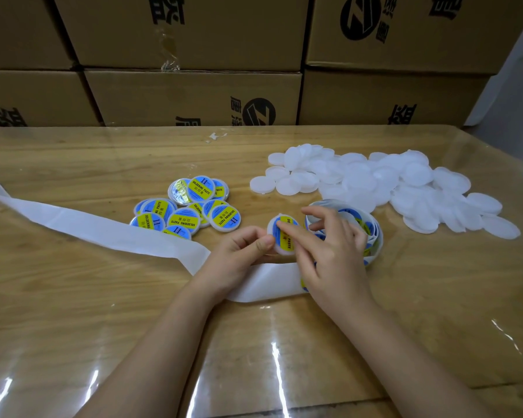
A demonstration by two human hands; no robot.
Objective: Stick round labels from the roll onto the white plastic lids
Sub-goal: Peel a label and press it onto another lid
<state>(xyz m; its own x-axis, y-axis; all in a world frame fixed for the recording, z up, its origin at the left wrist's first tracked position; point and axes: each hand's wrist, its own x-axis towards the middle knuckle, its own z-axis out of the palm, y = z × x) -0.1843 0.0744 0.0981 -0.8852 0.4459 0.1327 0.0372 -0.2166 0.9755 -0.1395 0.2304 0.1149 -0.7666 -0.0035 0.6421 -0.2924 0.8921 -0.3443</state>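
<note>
Pinching one lid (283, 251) mid-table in the left hand (242, 248), pressing its label (288, 243) flat with straight fingers of the right hand (329, 245); leaving a dozen-odd labelled lids (187, 209) finished, far more bare lids (390, 188) waiting.

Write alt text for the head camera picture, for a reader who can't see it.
A person's left hand holds a white lid while the right hand presses a blue-and-yellow label onto it, beside the label roll. Labelled lids lie to the left, plain white lids to the right, on a wooden table.
</note>
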